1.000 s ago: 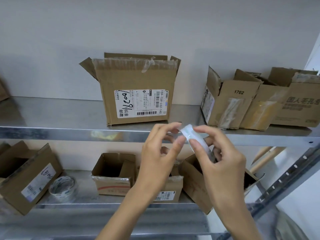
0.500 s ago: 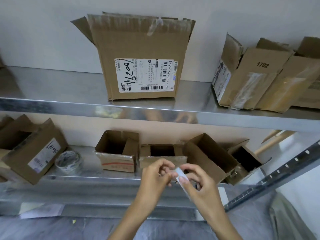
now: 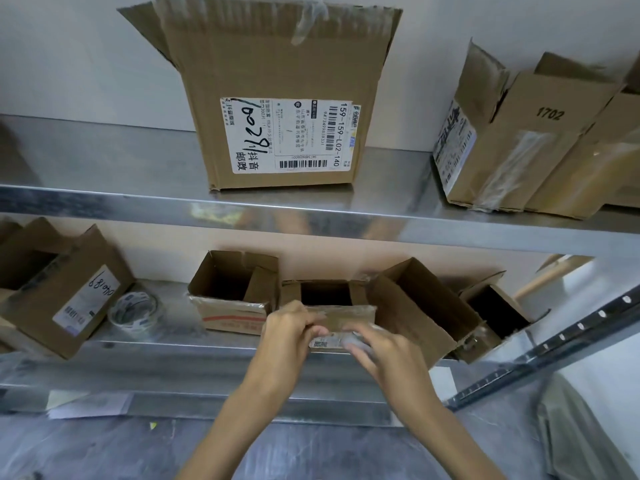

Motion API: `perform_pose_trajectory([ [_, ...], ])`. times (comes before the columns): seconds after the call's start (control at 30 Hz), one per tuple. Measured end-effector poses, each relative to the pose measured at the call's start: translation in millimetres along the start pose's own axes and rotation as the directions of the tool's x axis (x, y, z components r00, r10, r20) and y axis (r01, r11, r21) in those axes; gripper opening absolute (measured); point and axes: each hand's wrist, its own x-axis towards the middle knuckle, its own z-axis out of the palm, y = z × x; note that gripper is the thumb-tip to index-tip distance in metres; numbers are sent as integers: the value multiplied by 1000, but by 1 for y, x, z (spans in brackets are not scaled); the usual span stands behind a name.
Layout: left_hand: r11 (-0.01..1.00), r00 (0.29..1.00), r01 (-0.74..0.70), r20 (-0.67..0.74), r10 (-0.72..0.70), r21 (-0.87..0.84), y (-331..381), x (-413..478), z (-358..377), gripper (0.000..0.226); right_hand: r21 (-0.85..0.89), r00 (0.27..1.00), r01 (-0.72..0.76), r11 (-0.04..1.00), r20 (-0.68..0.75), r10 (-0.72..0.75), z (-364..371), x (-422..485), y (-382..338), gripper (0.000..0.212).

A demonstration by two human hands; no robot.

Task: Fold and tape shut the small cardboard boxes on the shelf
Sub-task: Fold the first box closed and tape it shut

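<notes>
Dropped to the lower shelf's (image 3: 166, 342) front edge, the left hand (image 3: 289, 329) and right hand (image 3: 384, 351) together pinch a pale strip (image 3: 356, 340) at the small box (image 3: 349, 317); white wall (image 3: 69, 46) behind.

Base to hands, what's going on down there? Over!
Left hand curled at box front, grip unclear. Right hand pinching pale strip, blurred. Box top open. Bigger box crowds its right side.
</notes>
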Motion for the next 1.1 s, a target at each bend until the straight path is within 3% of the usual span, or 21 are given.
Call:
perform_pose_trajectory([
  [0.07, 998, 1000, -25, 0, 25, 52, 0, 1, -3, 9, -114, 993, 33, 993, -112, -46, -1, 9, 7, 23],
  [0.17, 996, 999, -12, -38, 15, 92, -6, 5, -6, 9, 7, 997, -9, 1000, -80, 10, -9, 19, 13, 37],
  [0.23, 993, 997, 60, -62, -54, 106, -15, 6, -6, 13, 195, 990, -65, 979, 136, 38, -19, 20, 14, 38],
  [0.3, 991, 992, 101, -79, -94, 86, -26, 4, -4, 19, 413, 930, -181, 892, 367, 19, -30, 21, 12, 26],
  [0.33, 991, 991, 120, -62, -116, 56, -30, 3, -2, 23, 431, 899, -218, 876, 437, 9, -33, 20, 11, 25],
  [0.37, 990, 990, 139, -34, -138, 31, -32, 3, 1, 27, 369, 882, -223, 902, 470, 26, -34, 21, 10, 26],
  [0.43, 983, 983, 183, 4, -183, -4, -30, 2, 5, 31, 40, 899, -155, 987, 419, 124, -29, 26, 11, 33],
  [0.5, 978, 978, 205, -18, -206, -26, -28, 2, 6, 30, -139, 917, -192, 971, 327, 228, -22, 31, 15, 42],
  [0.63, 982, 981, 186, -48, -186, 7, -38, 5, 7, 24, -115, 906, -252, 961, 322, 276, -16, 34, 18, 64],
  [0.73, 979, 982, 186, 24, -189, 88, -52, 12, 17, 21, -180, 863, -308, 934, 361, 354, -10, 42, 20, 78],
  [0.87, 959, 1000, 11, -1, -11, 282, -67, 18, 29, 19, 94, 770, -467, 879, 532, 352, -2, 54, 30, 60],
  [1.0, 932, 999, -29, 27, 21, 361, -70, 22, 29, 14, 108, 797, -426, 898, 513, 317, -3, 59, 33, 56],
  [1.1, 910, 998, -44, -18, 56, 413, -71, 26, 25, 6, 120, 813, -432, 894, 480, 329, -1, 61, 34, 71],
])
